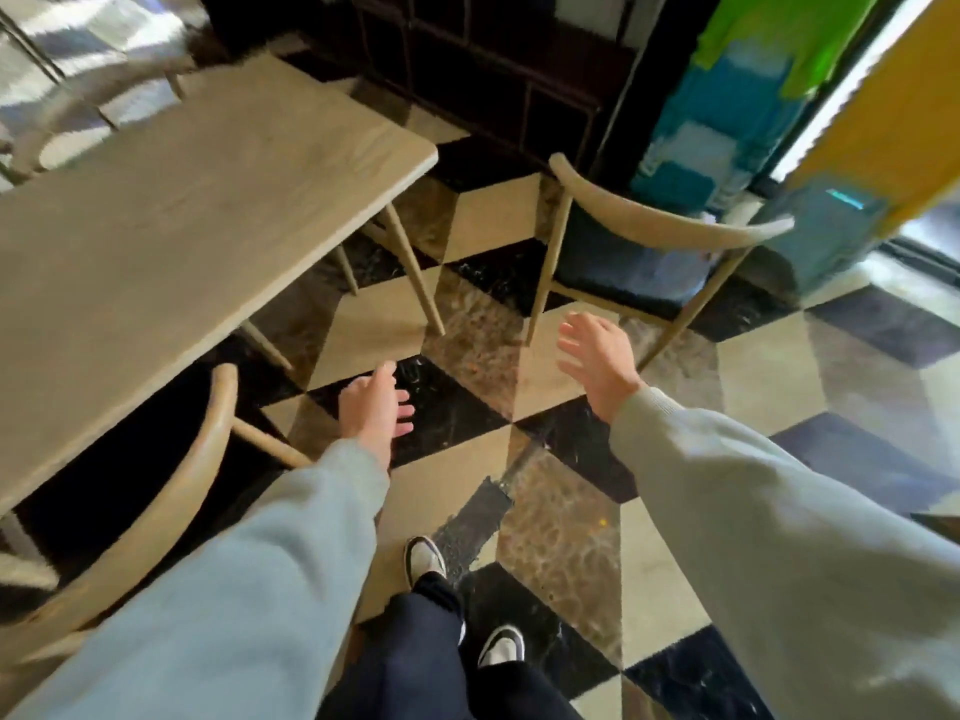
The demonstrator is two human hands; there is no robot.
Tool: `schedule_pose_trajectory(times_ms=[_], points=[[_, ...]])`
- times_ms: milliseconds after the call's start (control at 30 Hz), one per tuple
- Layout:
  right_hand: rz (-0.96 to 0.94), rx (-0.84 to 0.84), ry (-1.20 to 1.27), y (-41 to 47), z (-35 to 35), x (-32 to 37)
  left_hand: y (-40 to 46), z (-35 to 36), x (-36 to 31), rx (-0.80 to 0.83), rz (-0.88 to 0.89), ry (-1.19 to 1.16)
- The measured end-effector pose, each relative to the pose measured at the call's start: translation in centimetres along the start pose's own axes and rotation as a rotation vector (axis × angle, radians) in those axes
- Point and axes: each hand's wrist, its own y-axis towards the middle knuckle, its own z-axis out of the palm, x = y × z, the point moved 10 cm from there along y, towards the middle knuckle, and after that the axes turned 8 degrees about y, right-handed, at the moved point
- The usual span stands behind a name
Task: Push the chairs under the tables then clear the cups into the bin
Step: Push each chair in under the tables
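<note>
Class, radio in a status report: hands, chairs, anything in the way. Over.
Left hand and right hand open, holding nothing. Pale wooden chair with dark seat stands away from light wooden table. Bare checkered floor between. No cups visible.

- Pale wooden curved-back chair [171,491] left of left hand: seat hidden under light wood table [197,210]
- Far chair [98,116] beyond table: motion-blurred

One camera on my head looks steeply down and forward: my table [171,210] runs toward ten o'clock, a pulled-out chair [639,252] stands farther off at one, my shoes directly beneath.
</note>
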Motion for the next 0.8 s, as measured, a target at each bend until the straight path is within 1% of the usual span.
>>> schedule_pose_trajectory(times_ms=[100,233,367,433,500,533,600,633,800], points=[[-0.072,-0.114,0.047,2.5,-5.0,5.0,0.5,6.4,-6.1,0.087,0.089,0.046],[-0.123,-0.202,0.076,7.2,-9.5,9.7,2.9,14.4,-12.8,0.175,0.155,0.085],[-0.134,-0.314,0.076,14.0,-14.3,13.8,7.6,23.5,-18.6,0.254,0.138,0.104],[-0.125,-0.369,0.086,16.9,-16.0,15.3,9.7,26.4,-20.9,0.276,0.125,0.106],[-0.057,-0.43,0.069,20.7,-17.8,16.5,12.3,29.5,-22.4,0.286,0.062,0.158],[-0.035,-0.454,0.049,21.1,-18.6,16.5,12.5,29.9,-22.5,0.298,0.055,0.165],[0.018,-0.48,0.023,24.9,-20.0,17.1,14.9,32.7,-24.8,0.307,0.05,0.193],[0.025,-0.487,-0.001,25.3,-20.3,17.3,15.1,32.7,-25.3,0.302,0.05,0.198],[0.235,-0.523,-0.056,31.4,-24.6,15.4,17.4,38.4,-28.2,0.316,-0.022,0.31]])
